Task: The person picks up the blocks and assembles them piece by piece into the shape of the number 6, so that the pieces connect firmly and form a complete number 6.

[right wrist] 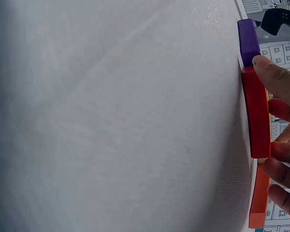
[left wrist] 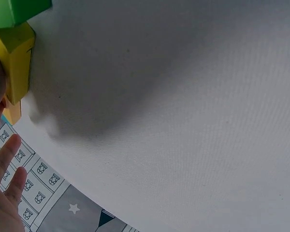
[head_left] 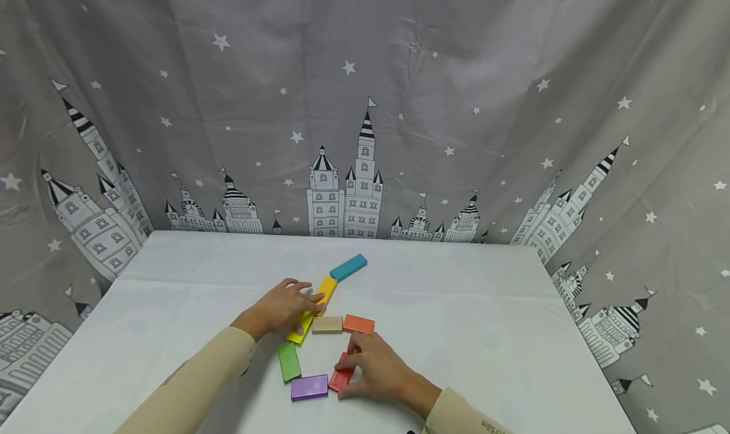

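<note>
My left hand (head_left: pixel 285 308) has its fingers spread over two end-to-end blocks, a yellow block (head_left: pixel 296 338) and an amber block (head_left: pixel 329 286). Its thumb rests on the yellow block, with other fingertips at the amber one; in the left wrist view two fingers extend freely past the yellow block (left wrist: pixel 18 67). With my right hand (head_left: pixel 379 369) I pinch a flat red block (head_left: pixel 342 376), thumb at its near end and fingers at its far end. That block (right wrist: pixel 256 113) lies between a purple block (head_left: pixel 310 388) and an orange block (head_left: pixel 358 324).
A green block (head_left: pixel 289 362) lies below the yellow one, next to the purple. A tan block (head_left: pixel 327 325) sits left of the orange. At the far end is a blue block (head_left: pixel 349 267). The white table (head_left: pixel 467 320) meets a grey castle-print curtain (head_left: pixel 456 73).
</note>
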Available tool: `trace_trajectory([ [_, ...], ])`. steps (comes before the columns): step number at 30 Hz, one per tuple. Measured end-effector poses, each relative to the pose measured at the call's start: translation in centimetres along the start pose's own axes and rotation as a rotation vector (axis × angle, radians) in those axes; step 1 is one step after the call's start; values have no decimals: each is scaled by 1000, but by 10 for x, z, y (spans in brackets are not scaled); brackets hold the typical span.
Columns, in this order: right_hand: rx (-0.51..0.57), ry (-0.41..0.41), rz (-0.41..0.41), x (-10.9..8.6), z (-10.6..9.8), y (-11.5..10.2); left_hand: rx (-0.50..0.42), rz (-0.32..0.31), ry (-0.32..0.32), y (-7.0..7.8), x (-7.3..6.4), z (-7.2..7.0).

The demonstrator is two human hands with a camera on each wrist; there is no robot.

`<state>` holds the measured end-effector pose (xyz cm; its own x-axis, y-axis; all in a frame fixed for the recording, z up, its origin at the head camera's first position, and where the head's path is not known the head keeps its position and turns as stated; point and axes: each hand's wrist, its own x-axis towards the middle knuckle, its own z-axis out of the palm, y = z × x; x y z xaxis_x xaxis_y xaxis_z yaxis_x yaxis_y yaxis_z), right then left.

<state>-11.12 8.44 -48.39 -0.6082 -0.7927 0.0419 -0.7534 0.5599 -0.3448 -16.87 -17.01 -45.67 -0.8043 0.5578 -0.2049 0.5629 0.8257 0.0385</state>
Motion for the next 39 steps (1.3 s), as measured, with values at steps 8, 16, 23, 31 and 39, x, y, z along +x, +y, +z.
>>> trace_trajectory([
  [8, -29, 24, -3, -4, -5, 4, -2, -6, -10, -1, -2, -1],
  [16, -48, -1, 8, 10, -29, 35, -7, -5, -7, -1, -4, -2],
  [23, -82, -195, -93, 33, -46, 53, -21, -17, -24, 1, -3, -1],
  [31, -125, -316, -176, 45, -52, 59, -29, -19, -27, 3, -2, 0],
  [39, -90, -328, -195, 53, -52, 62, -32, -19, -15, 2, -2, -2],
])
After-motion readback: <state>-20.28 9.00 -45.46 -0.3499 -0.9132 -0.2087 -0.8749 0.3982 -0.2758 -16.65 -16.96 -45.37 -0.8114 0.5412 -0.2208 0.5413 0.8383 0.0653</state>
